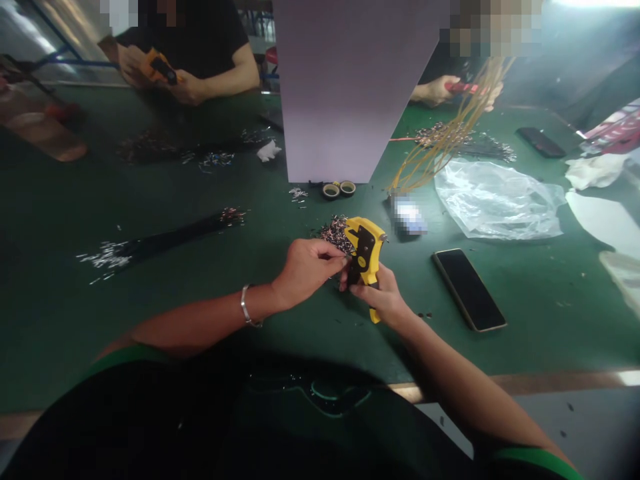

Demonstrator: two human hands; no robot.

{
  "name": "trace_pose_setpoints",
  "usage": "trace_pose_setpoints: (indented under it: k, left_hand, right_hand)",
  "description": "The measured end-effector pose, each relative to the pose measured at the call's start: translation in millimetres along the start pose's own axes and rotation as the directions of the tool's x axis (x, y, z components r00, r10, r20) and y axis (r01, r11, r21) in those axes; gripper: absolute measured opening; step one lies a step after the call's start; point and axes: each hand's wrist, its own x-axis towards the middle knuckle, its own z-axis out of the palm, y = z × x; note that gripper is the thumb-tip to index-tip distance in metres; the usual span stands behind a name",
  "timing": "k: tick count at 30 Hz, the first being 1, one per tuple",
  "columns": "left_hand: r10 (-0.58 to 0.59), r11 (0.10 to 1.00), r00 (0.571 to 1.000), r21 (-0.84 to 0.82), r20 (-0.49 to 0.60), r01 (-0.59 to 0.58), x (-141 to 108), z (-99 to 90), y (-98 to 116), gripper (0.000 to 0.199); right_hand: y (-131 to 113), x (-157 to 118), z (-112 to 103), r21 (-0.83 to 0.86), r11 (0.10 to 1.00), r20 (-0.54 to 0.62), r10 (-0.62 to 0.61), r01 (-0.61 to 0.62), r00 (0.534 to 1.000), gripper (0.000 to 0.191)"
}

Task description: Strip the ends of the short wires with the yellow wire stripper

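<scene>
My right hand (386, 293) is wrapped round the handles of a yellow and black wire stripper (369, 239), which it holds upright above the table. Close against the tool's left side, my left hand (311, 265) has thumb and forefinger pinched together. Whatever lies between those fingertips is too small to make out. Just behind both hands sits a pile of short dark pieces with coppery ends (334, 231), partly covered by the tool. To the left stretches a bundle of black wires (173, 235) with pale tips at one end and coppery tips at the other.
A phone (470, 289) lies right of my hands on the green table (280, 353). Behind are two tape rolls (331, 192), a clear plastic bag (500, 203) and a tall pale panel (345, 93). Across the table, one person's hands hold an orange tool (159, 67); another's hold a red tool (463, 87).
</scene>
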Motion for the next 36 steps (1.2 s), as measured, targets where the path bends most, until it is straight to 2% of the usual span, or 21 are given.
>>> trace_pose_setpoints:
  k: [4,8,16,20,23,30,36]
  left_hand:
    - [-0.034,0.999,0.999,-0.031,-0.003,0.034,-1,0.9,1,0.01]
    - [0.002,1.0,0.999,-0.015,0.039,-0.002,-3,-1.5,4,0.013]
    - [0.019,1.0,0.996,-0.026,0.088,-0.017,-8,-6.7,7,0.012]
    - [0.036,0.999,0.995,-0.042,0.096,-0.032,-8,-7.4,4,0.008]
    - [0.036,0.999,0.996,-0.034,0.085,-0.033,-8,-7.3,2,0.004]
    - [0.055,0.998,0.995,-0.026,0.087,-0.053,-8,-8.2,6,0.008]
    - [0.04,0.999,0.994,-0.013,0.098,-0.039,-8,-8.8,6,0.009]
  right_hand:
    - [-4,-2,1,-0.166,0.985,-0.034,-0.053,0.047,0.998,0.016]
    - [-6,-5,1,-0.405,0.907,-0.064,-0.155,0.116,0.986,0.012]
    - [7,-4,-3,-0.719,0.647,-0.004,-0.368,0.253,0.93,0.044]
    - [10,-4,-5,-0.783,0.541,0.046,-0.444,0.309,0.895,0.045]
    - [11,-5,-6,-0.805,0.5,0.072,-0.45,0.318,0.89,0.042]
    - [11,-5,-5,-0.823,0.465,0.096,-0.452,0.326,0.887,0.029]
    - [9,-7,-4,-0.826,0.488,0.067,-0.411,0.282,0.909,0.026]
